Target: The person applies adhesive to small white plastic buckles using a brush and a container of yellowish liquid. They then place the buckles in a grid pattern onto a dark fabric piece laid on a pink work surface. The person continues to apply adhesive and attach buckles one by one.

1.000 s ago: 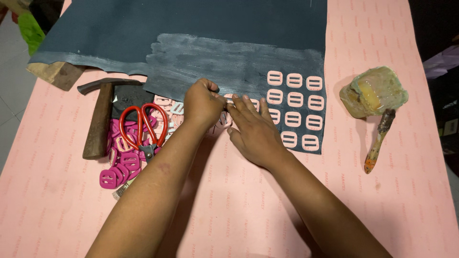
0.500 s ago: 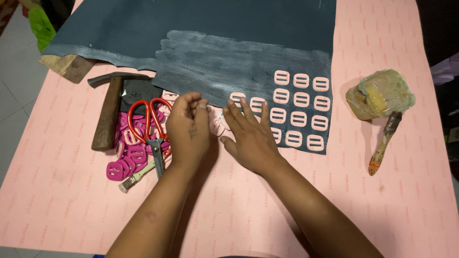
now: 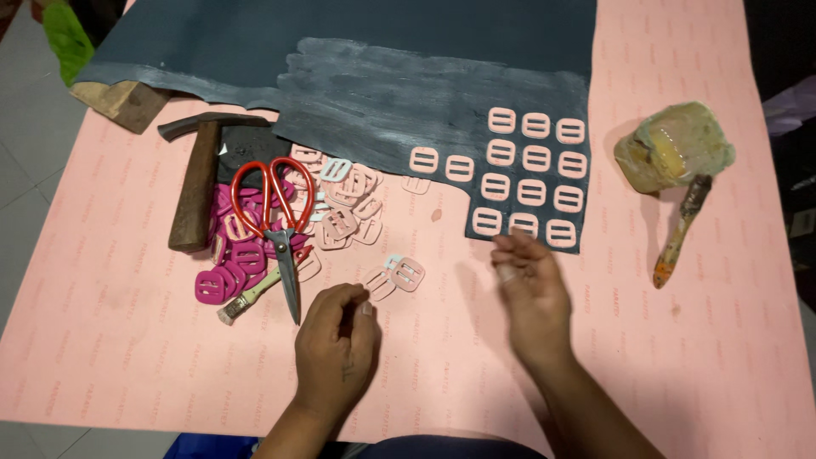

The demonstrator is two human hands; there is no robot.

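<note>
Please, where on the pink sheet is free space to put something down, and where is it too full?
Free: the pink sheet right of the right hand, below the brush; also the lower left corner, below the scissors and left of the left hand. Crowded: around the hammer and the loose buckles.

Pale pink buckles (image 3: 534,161) on dark grey sheet (image 3: 382,76); magenta buckles (image 3: 229,268) (heaped); red-handled scissors (image 3: 276,217); salmon-pink table cover (image 3: 127,357) with faint repeated print.

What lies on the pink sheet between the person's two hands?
In the head view, only bare pink sheet lies between the left hand and right hand; two pale buckles sit just above.
</note>
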